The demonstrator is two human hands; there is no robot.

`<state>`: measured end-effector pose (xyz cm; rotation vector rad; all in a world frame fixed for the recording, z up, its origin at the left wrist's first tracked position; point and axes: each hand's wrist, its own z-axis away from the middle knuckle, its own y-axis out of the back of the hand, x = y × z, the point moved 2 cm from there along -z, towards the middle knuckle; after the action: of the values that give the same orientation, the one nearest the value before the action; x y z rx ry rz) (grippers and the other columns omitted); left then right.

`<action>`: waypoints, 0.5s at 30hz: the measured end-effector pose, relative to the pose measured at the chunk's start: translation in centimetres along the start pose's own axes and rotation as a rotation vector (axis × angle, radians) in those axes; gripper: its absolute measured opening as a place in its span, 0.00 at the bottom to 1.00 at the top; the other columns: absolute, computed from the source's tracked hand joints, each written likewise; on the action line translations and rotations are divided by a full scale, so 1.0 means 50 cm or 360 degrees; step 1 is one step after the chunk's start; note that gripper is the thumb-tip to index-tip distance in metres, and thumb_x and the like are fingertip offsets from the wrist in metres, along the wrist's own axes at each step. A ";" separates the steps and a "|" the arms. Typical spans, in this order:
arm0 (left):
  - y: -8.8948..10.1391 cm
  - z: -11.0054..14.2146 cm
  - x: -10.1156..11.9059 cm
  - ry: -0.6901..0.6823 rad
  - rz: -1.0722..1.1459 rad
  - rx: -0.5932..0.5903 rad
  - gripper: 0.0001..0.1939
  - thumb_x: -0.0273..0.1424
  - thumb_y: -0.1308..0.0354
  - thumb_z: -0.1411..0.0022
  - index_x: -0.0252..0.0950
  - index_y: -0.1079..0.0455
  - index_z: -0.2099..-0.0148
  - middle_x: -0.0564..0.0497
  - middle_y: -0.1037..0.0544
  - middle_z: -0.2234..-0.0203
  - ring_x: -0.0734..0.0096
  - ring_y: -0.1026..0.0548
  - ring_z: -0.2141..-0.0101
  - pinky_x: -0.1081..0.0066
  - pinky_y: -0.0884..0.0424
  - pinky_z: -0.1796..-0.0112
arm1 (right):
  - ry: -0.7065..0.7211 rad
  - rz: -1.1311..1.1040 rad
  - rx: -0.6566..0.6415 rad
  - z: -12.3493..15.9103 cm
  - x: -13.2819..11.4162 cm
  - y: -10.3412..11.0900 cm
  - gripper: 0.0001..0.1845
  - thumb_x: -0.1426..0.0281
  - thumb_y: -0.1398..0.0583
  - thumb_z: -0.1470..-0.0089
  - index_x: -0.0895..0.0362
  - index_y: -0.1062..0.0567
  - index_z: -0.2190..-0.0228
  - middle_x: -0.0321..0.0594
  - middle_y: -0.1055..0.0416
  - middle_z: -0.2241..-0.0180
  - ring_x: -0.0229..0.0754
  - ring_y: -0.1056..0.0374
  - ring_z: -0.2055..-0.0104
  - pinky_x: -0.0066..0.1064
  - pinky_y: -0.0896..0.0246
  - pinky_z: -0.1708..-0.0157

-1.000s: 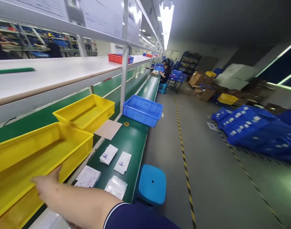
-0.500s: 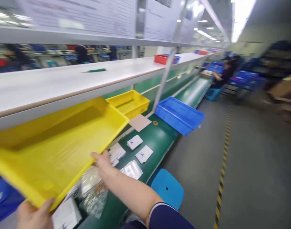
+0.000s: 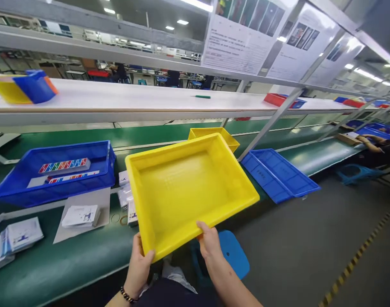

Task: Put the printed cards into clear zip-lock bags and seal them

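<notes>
A large shallow yellow plastic tray point(image 3: 188, 183) is held tilted in front of me, its bare inside facing up toward me. My left hand point(image 3: 139, 262) grips its near left corner, thumb over the rim. At the near edge, right of the left hand, my right hand point(image 3: 209, 241) is closed on the rim, fingers underneath. Behind the tray stands a smaller yellow bin point(image 3: 214, 133) on the green bench point(image 3: 95, 256). Stacks of white printed cards point(image 3: 81, 215) lie to the left, one on a grey sheet point(image 3: 105, 198). The tray hides part of the bench.
A blue bin point(image 3: 110, 170) with colourful strips stands at left; another blue bin point(image 3: 278, 175) overhangs the bench edge at right. Below is a blue stool point(image 3: 233, 253). A white shelf point(image 3: 144, 98) and slanted post point(image 3: 272, 123) stand behind. A co-worker's arm point(image 3: 371, 140) shows far right.
The yellow tray has moved right, off the left part of the bench, with both hands still on it. My view has turned left, bringing the blue bin with strips into sight.
</notes>
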<state>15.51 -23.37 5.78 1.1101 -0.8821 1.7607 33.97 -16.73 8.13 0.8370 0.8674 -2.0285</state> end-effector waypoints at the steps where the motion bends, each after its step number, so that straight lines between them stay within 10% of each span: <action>1: -0.009 0.022 -0.012 0.0016 0.0009 -0.0050 0.25 0.29 0.47 0.60 0.40 0.47 0.56 0.51 0.32 0.64 0.66 0.30 0.62 0.70 0.32 0.61 | 0.0021 0.0030 0.0048 0.011 0.003 0.028 0.19 0.70 0.38 0.73 0.59 0.30 0.71 0.39 0.26 0.69 0.50 0.31 0.63 0.31 0.34 0.73; 9: -0.103 0.146 -0.089 0.0079 -0.0205 -0.0975 0.21 0.32 0.43 0.54 0.38 0.44 0.56 0.47 0.32 0.61 0.66 0.32 0.60 0.69 0.35 0.59 | 0.0184 0.0045 0.0542 0.095 -0.005 0.331 0.25 0.69 0.36 0.78 0.56 0.28 0.68 0.36 0.26 0.78 0.49 0.29 0.71 0.33 0.31 0.77; 15: -0.219 0.140 -0.126 0.0177 -0.0453 -0.0737 0.33 0.41 0.38 0.60 0.32 0.42 0.53 0.41 0.35 0.58 0.62 0.34 0.58 0.67 0.37 0.58 | 0.0114 0.0097 0.0688 0.147 0.018 0.606 0.36 0.66 0.37 0.78 0.47 0.30 0.58 0.39 0.25 0.70 0.55 0.28 0.69 0.38 0.30 0.81</action>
<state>29.33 -27.09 3.71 0.7800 -0.9495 1.2854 56.69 -37.37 2.71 1.1609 0.4347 -2.1755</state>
